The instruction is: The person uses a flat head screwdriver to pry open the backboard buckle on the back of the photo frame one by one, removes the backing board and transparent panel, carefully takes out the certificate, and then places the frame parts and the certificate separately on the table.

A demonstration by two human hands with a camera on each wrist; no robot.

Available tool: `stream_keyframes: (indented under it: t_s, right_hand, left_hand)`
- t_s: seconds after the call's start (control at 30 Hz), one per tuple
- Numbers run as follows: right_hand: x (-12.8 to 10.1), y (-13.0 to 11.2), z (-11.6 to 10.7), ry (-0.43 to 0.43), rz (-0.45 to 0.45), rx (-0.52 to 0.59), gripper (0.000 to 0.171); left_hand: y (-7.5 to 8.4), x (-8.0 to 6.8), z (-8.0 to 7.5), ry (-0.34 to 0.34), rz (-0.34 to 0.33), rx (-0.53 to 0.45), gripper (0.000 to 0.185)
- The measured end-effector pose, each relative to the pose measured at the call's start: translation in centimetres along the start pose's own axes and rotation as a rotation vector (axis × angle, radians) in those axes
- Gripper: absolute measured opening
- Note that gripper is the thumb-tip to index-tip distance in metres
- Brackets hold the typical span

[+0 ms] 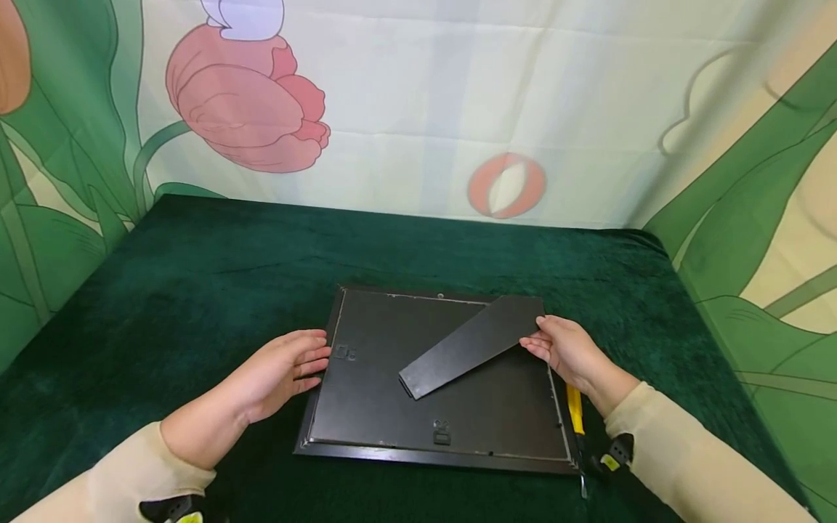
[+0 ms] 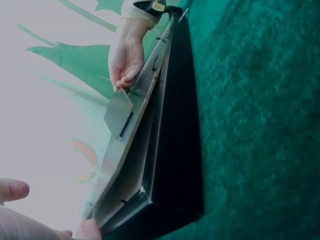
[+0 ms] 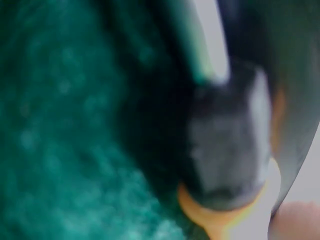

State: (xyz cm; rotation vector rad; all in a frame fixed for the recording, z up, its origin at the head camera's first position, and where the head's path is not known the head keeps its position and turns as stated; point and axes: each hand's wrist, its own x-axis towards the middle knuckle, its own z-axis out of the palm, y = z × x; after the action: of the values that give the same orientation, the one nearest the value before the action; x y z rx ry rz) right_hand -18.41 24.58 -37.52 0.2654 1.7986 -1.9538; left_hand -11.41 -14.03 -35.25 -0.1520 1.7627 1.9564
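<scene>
Black rectangular picture frame lies face-down; right hand pinches its dark easel strut at three o'clock, left hand rests flat, fingers straight, at nine. Forcing the strut could snap its hinge.

head cam looks down; l wrist cam low, both see frame; r wrist blurred close.

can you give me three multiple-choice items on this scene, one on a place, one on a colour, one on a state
1. Where does the picture frame lie?
A. flat on the green cloth
B. upright against the backdrop
C. on the floor

2. What colour is the tool beside the frame?
A. red
B. yellow
C. blue

3. How is the stand placed?
A. detached on the cloth
B. hidden under the frame
C. slanted across the frame's back, right hand pinching its end

A: back up on the cloth.
B: yellow strip at the right edge.
C: fingers grip its upper end.
</scene>
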Motion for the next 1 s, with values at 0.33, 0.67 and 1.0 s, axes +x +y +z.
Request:
stream_keyframes:
  t_s: [0.33, 0.67, 1.0]
  right_hand:
    - [0.1, -0.1, -0.2, -0.026, -0.003, 0.030, 0.059]
    - [0.0, 0.2, -0.5, -0.043, -0.034, -0.002, 0.059]
    - [0.1, 0.2, -0.5, -0.058, -0.043, -0.037, 0.056]
  left_hand:
    - [-0.7, 2.0, -0.7, -0.030, 0.022, 0.196, 0.050]
    - [-1.6, 3.8, -1.9, -0.100, 0.102, 0.376, 0.032]
    - [-2.1, 4.6, -2.0, -0.120, 0.115, 0.251, 0.015]
